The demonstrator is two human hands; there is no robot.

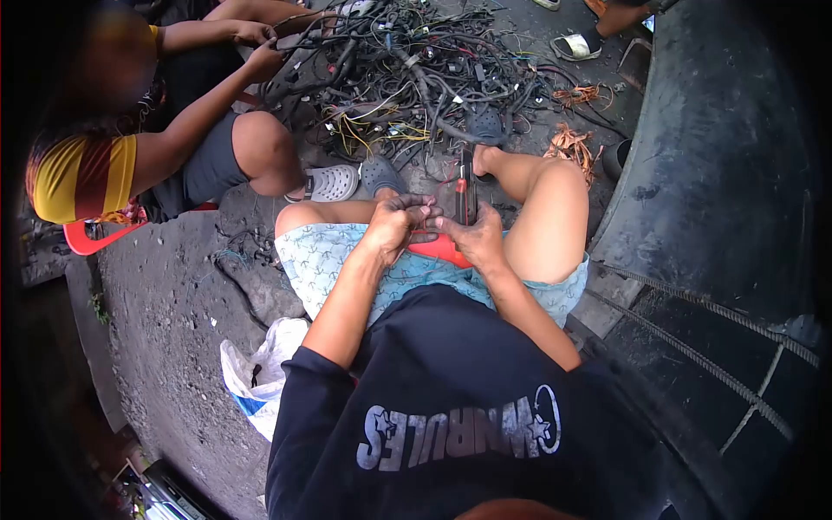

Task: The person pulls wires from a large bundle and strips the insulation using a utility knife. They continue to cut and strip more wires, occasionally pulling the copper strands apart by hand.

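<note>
My left hand is in front of my lap, its fingers bent and pressed together close to my right hand. What lies between the fingertips of the two hands is too small to make out. A red-handled tool stands upright just beyond my right hand, by a dark upright piece; whether the hand touches it is unclear. Under both hands a red surface shows between my legs. Past my feet spreads a large tangled heap of wires, mostly black with some yellow and white.
At the left a co-worker sits on a red seat, hands on black cable. Bundles of copper wire lie beyond my right knee. A white bag is on the ground at my left. A large dark sheet stands at the right.
</note>
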